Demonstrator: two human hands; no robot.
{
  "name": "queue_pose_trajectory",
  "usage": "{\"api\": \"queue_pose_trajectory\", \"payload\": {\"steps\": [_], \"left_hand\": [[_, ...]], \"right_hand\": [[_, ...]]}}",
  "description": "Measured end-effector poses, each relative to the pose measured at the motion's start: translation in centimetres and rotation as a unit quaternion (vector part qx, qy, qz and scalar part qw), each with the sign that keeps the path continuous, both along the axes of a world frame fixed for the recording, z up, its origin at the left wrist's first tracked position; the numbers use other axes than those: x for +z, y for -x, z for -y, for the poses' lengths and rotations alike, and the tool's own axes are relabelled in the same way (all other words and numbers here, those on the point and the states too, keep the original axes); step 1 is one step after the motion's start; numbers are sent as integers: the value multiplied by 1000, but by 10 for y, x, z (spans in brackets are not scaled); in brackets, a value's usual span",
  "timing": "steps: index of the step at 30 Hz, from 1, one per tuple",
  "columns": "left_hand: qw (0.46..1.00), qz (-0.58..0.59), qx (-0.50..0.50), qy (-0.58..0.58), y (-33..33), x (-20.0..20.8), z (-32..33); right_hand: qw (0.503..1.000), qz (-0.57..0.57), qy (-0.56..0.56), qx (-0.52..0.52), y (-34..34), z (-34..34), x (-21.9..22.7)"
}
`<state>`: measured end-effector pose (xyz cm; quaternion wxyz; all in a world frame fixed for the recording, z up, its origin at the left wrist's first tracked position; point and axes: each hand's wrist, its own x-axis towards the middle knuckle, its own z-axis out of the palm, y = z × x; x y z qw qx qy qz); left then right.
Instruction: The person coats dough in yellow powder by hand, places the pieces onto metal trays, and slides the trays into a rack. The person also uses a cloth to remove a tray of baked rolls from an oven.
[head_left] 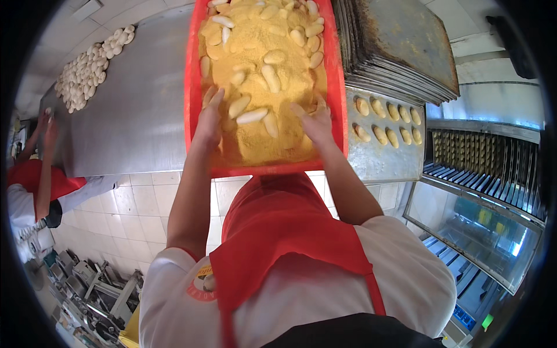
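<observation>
In front of me a red tub (340, 124) is filled with yellow meal (243, 152). Oval dough pieces lie about in it, some pale and some dusted yellow. My left hand (210, 120) reaches in along the left wall, fingers extended and apart, resting at the meal. Near the right wall my right hand (318, 123) has its thumb and fingers spread, with the fingertips partly hidden. Between the hands lie a whitish dough piece (252, 116), a yellow-dusted dough piece (239, 106) and another dough piece (271, 124). Neither hand visibly grips one.
Right of the tub, a metal tray (386, 165) carries two rows of coated dough pieces, below a stack of worn baking trays (406, 40). Farther right stands a tray rack (481, 156). On the left, a steel table (139, 87) holds heaped white dough pieces (87, 72); a co-worker (43, 180) stands there.
</observation>
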<state>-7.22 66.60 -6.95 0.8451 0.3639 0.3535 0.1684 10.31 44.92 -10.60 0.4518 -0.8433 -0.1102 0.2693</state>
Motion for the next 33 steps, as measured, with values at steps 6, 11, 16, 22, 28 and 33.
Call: {"api": "queue_pose_trajectory", "payload": {"steps": [6, 11, 16, 22, 28, 33], "left_hand": [[1000, -7, -14, 6, -41, 39, 21], [963, -46, -94, -249, 5, 48, 16], [931, -99, -170, -308, 17, 2, 42], [845, -246, -246, -406, 24, 33, 25], [900, -114, -83, -413, 49, 0, -9], [768, -219, -197, -569, 13, 30, -14]], "right_hand": [[955, -156, -250, 38, 19, -85, 79], [973, 89, -116, 180, 11, -35, 77], [971, 89, 27, 219, 41, -19, 39], [960, 100, 36, 258, 14, -17, 77], [987, 17, -107, 122, -17, 13, 45], [920, 88, 20, 382, 3, 4, 98]]}}
